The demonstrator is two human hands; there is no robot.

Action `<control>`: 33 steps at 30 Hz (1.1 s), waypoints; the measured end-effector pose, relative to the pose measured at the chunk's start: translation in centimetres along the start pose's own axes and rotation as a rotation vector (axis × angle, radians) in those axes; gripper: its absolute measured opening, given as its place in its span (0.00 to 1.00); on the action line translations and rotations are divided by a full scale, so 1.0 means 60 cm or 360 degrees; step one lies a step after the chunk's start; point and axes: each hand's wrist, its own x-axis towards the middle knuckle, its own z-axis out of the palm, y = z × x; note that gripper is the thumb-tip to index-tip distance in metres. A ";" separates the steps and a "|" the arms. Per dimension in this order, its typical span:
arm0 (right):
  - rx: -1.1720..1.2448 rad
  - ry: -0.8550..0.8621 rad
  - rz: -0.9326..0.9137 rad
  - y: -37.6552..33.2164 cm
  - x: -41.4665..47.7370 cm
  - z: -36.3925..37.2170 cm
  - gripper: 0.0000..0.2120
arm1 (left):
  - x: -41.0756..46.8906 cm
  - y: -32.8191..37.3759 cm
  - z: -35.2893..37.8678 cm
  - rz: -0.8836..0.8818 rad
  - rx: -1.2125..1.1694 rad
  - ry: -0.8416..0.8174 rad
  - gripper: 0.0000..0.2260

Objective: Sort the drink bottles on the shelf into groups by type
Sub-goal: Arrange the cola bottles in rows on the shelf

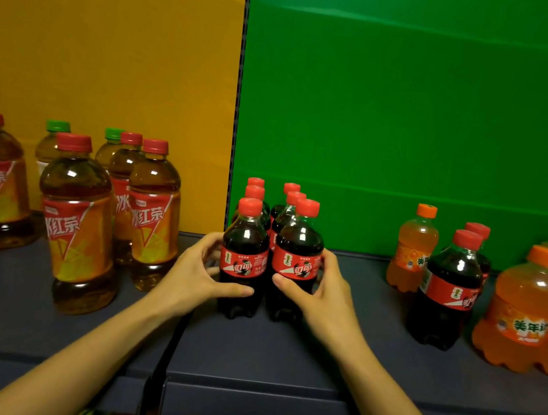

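Note:
Several small cola bottles with red caps stand in two rows at the shelf's middle. My left hand (pixel 201 269) wraps the front left cola bottle (pixel 246 238). My right hand (pixel 319 287) wraps the front right cola bottle (pixel 299 241). Both bottles stand upright on the shelf (pixel 265 354), side by side. To the right stand two more cola bottles (pixel 450 291), one behind the other. Orange soda bottles (pixel 414 248) (pixel 529 307) stand around them. Several iced tea bottles (pixel 79 224) with red caps fill the left side.
Two green-capped tea bottles (pixel 53 142) stand at the back left. A yellow back panel (pixel 114 32) and a green back panel (pixel 416 104) meet at a perforated upright post (pixel 240 65). A dark strap (pixel 163 366) hangs over the shelf's front edge.

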 end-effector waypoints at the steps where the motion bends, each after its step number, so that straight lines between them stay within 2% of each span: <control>1: -0.0005 0.0006 0.0003 0.001 -0.001 0.003 0.32 | -0.001 -0.001 0.001 0.0000 0.0011 0.0016 0.37; 6: -0.0019 0.0034 0.0016 0.007 -0.008 0.013 0.33 | -0.005 -0.001 0.007 0.0048 0.0012 0.0047 0.30; 16: -0.0112 0.0108 0.0055 0.024 -0.004 -0.043 0.32 | -0.011 0.023 0.059 0.0171 0.0115 -0.0079 0.31; 22: -0.0162 0.0221 0.0122 0.057 0.038 -0.092 0.32 | 0.021 0.045 0.148 0.0276 0.0342 -0.0047 0.32; 25: -0.0139 0.0300 0.0190 0.083 0.068 -0.105 0.34 | 0.043 0.049 0.185 0.0256 0.0454 -0.0006 0.32; 30: -0.0117 0.0505 0.0284 0.108 0.114 -0.108 0.36 | 0.083 0.059 0.224 0.0216 0.0666 0.0072 0.40; 33: -0.0136 0.0608 0.0340 0.120 0.136 -0.104 0.35 | 0.108 0.061 0.246 0.0151 0.0766 0.0082 0.40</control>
